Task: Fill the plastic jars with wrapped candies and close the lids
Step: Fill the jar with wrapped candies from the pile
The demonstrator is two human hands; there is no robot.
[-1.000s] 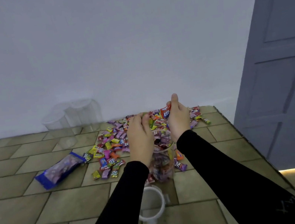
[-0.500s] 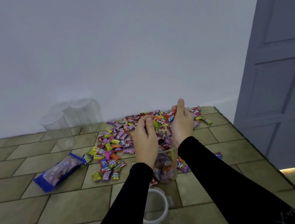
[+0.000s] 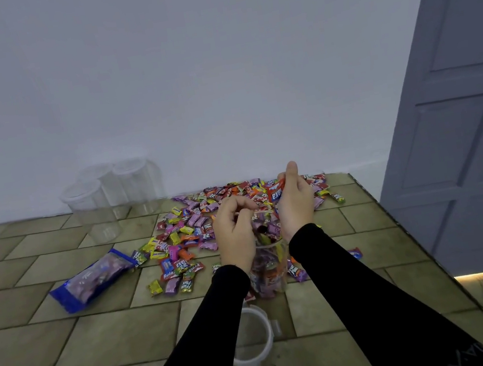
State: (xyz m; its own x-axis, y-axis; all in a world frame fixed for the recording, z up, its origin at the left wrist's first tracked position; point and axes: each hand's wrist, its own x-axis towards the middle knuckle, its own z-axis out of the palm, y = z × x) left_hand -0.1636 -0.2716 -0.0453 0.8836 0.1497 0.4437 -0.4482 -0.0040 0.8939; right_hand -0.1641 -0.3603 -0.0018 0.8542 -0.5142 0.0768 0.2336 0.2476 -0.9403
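Candies (image 3: 225, 211) lie heaped on the worktop (image 3: 38, 351) behind the jar (image 3: 269, 269). Right hand (image 3: 296, 202) pinches a red candy (image 3: 277, 193) above it; left hand (image 3: 234, 235) hovers, fingers curled, holding unclear. Lid (image 3: 257, 340) lies nearer.

Premises appear domestic: an interior room of a home, not a commercial or industrial site. Evidence: a plain white painted wall (image 3: 182, 65) with no signage or fittings; a grey panelled interior door (image 3: 462, 114) at right, warm light showing along its lower edge; a work surface (image 3: 53, 348) finished in an olive stone-tile pattern, set against the wall. Goods present are household in kind: loose wrapped candies (image 3: 195, 219), a blue retail candy bag (image 3: 90, 280), and clear plastic jars (image 3: 108, 195) by the wall
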